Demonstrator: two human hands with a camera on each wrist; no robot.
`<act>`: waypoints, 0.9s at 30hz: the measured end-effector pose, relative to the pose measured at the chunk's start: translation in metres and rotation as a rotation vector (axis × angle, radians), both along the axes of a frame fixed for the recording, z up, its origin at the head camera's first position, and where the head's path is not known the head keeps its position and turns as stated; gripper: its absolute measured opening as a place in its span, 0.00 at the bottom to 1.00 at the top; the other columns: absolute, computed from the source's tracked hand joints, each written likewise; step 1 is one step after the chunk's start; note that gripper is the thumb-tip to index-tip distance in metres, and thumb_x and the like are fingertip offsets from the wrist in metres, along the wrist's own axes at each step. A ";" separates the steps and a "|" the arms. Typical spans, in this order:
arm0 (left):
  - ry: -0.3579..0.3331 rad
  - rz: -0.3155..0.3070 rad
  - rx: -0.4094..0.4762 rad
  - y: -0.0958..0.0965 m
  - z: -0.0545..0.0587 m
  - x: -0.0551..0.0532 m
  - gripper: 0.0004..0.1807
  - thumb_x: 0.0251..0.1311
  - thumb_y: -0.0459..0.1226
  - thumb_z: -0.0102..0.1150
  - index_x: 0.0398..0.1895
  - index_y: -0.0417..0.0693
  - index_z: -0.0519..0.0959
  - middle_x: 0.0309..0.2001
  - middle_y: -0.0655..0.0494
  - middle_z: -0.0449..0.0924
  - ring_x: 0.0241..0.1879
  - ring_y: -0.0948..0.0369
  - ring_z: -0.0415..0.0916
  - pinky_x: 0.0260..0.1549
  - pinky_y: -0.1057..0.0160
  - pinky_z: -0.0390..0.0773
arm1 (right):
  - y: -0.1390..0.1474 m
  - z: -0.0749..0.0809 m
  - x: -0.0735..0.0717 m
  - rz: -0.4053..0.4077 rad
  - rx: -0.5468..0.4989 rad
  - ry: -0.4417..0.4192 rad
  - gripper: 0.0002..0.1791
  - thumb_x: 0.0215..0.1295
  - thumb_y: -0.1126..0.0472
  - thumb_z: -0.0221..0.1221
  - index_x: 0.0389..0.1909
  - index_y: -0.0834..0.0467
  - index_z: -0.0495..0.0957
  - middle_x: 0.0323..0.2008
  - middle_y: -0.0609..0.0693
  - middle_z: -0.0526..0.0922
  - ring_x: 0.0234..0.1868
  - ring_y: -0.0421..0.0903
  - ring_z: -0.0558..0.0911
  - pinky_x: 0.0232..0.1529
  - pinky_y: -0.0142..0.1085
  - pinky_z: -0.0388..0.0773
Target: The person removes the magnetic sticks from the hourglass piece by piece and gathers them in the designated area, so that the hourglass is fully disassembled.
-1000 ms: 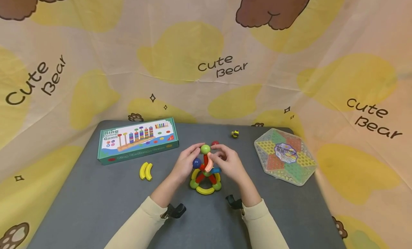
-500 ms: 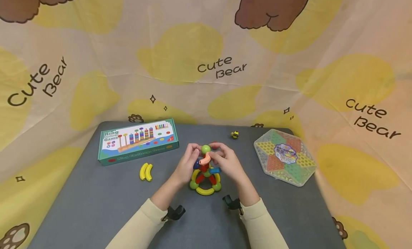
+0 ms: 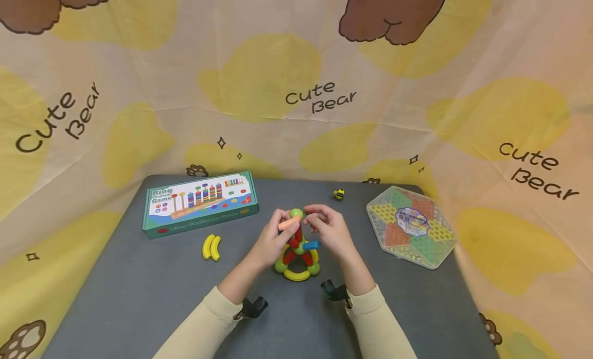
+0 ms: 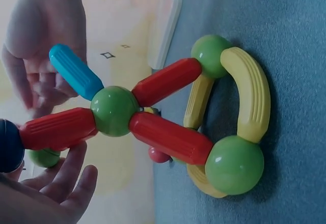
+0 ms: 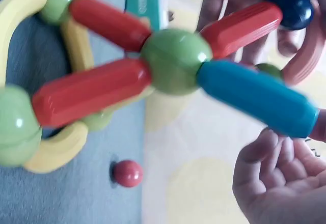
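Magnetic sticks and balls form a small tower at the middle of the table. Its base has green balls joined by yellow curved sticks, with red sticks rising to a central green ball. A blue stick juts from that ball. Higher up, my left hand pinches a salmon-pink curved stick beside the top green ball. A navy ball sits close to the pink stick. My right hand is beside the tower's top, fingers loosely curled, holding nothing visible.
Two yellow curved sticks lie to the left, below a ring game box. A hexagonal Chinese checkers set lies at the right. A small bee toy is at the back; a red ball rests behind the tower.
The pink curved stick has turned from steep to nearly level, its free end swinging left into my left hand's pinch. My right fingers have drawn slightly away from it.
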State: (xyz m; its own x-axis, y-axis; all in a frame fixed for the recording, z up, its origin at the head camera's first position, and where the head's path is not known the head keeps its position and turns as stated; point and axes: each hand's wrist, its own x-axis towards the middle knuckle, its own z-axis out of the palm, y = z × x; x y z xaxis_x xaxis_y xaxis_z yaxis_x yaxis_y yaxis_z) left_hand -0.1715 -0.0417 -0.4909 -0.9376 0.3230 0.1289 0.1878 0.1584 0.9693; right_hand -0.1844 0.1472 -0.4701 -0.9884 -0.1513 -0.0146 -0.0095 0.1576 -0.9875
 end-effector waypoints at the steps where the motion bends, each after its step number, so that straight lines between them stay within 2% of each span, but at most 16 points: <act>1: 0.004 0.017 -0.002 0.001 0.000 0.000 0.12 0.76 0.46 0.51 0.49 0.48 0.65 0.58 0.43 0.76 0.49 0.47 0.78 0.48 0.47 0.80 | 0.001 -0.002 -0.002 0.001 0.015 0.019 0.13 0.73 0.61 0.59 0.56 0.57 0.80 0.43 0.57 0.86 0.42 0.56 0.80 0.47 0.42 0.82; 3: 0.000 0.054 -0.001 0.002 0.002 0.000 0.13 0.76 0.47 0.50 0.48 0.47 0.67 0.69 0.46 0.69 0.61 0.45 0.75 0.58 0.45 0.77 | 0.003 -0.007 -0.005 0.036 0.053 0.054 0.15 0.72 0.60 0.60 0.58 0.55 0.79 0.49 0.55 0.84 0.45 0.52 0.81 0.49 0.42 0.82; 5: -0.012 0.090 0.004 0.002 0.004 0.001 0.14 0.76 0.48 0.50 0.48 0.47 0.69 0.75 0.48 0.62 0.69 0.44 0.69 0.64 0.43 0.72 | 0.004 -0.011 -0.010 0.120 0.055 0.074 0.19 0.72 0.59 0.60 0.62 0.54 0.77 0.55 0.55 0.82 0.52 0.52 0.82 0.54 0.46 0.82; 8: -0.026 0.128 0.016 0.003 0.007 0.002 0.17 0.76 0.50 0.50 0.47 0.44 0.71 0.77 0.50 0.59 0.69 0.43 0.68 0.62 0.42 0.73 | 0.006 -0.017 -0.015 0.237 0.025 0.082 0.23 0.73 0.59 0.59 0.67 0.53 0.72 0.62 0.56 0.78 0.58 0.55 0.81 0.58 0.51 0.80; 10: -0.013 0.149 0.013 0.004 0.008 0.002 0.19 0.75 0.50 0.50 0.46 0.41 0.74 0.74 0.48 0.61 0.67 0.44 0.69 0.60 0.44 0.75 | 0.006 -0.020 -0.017 0.264 0.007 0.084 0.25 0.73 0.58 0.60 0.69 0.52 0.71 0.63 0.56 0.78 0.59 0.56 0.82 0.58 0.50 0.80; 14: 0.035 0.201 -0.008 0.007 0.008 0.001 0.18 0.75 0.49 0.51 0.43 0.41 0.77 0.62 0.47 0.68 0.58 0.50 0.69 0.53 0.53 0.74 | 0.005 -0.023 -0.019 0.244 0.029 0.091 0.25 0.70 0.55 0.63 0.67 0.47 0.74 0.59 0.51 0.80 0.54 0.54 0.84 0.54 0.43 0.82; 18: 0.055 0.252 -0.022 0.008 0.007 0.001 0.17 0.75 0.51 0.51 0.41 0.46 0.78 0.53 0.50 0.70 0.49 0.53 0.69 0.45 0.56 0.71 | 0.003 -0.025 -0.021 0.209 0.045 0.100 0.24 0.67 0.53 0.66 0.63 0.45 0.77 0.54 0.49 0.84 0.50 0.50 0.86 0.53 0.42 0.83; 23: 0.041 0.276 -0.006 0.011 0.004 0.002 0.21 0.76 0.52 0.47 0.44 0.44 0.77 0.49 0.50 0.68 0.46 0.54 0.68 0.43 0.57 0.71 | 0.003 -0.025 -0.020 0.156 0.042 0.102 0.22 0.65 0.55 0.67 0.60 0.47 0.80 0.52 0.49 0.85 0.49 0.47 0.88 0.51 0.41 0.84; 27: 0.022 0.291 0.026 0.012 0.002 0.003 0.20 0.77 0.51 0.45 0.45 0.43 0.75 0.45 0.50 0.66 0.42 0.55 0.67 0.39 0.60 0.69 | 0.001 -0.024 -0.020 0.145 0.034 0.095 0.22 0.65 0.56 0.67 0.60 0.48 0.80 0.53 0.51 0.85 0.49 0.47 0.88 0.51 0.41 0.84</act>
